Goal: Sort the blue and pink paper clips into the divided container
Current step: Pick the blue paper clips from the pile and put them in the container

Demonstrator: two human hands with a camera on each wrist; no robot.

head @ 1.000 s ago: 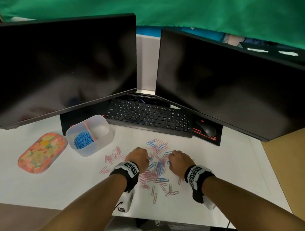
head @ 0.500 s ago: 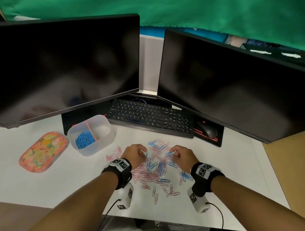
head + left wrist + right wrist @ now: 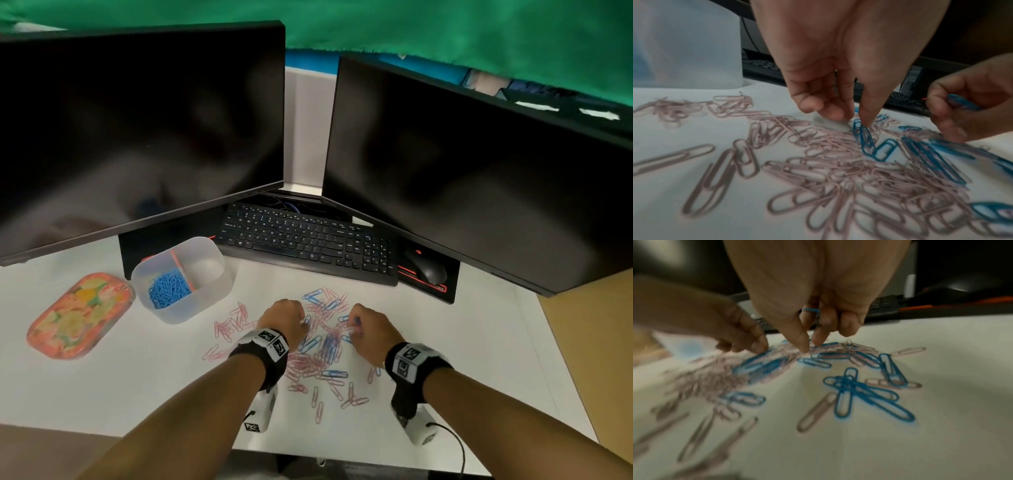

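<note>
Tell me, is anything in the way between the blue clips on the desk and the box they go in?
Nothing tall. The divided container sits left of the pile, open on top, blue clips already in its left half. Between it and the blue paper clips lie the left hand and loose pink paper clips, flat on the desk.

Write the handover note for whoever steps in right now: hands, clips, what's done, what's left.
Left hand: fingertip pressing a blue clip in the pile, nothing gripped.
Right hand: blue clips in its grip, fingertips down at the pile.
Container: left of the pile; left compartment holds blue clips, the right one shows no clips.
Pile: mixed pink and blue on the desk between the hands, pink strays near the container.
Done: part of the blue.
Left: remaining blue, all the pink.
</note>
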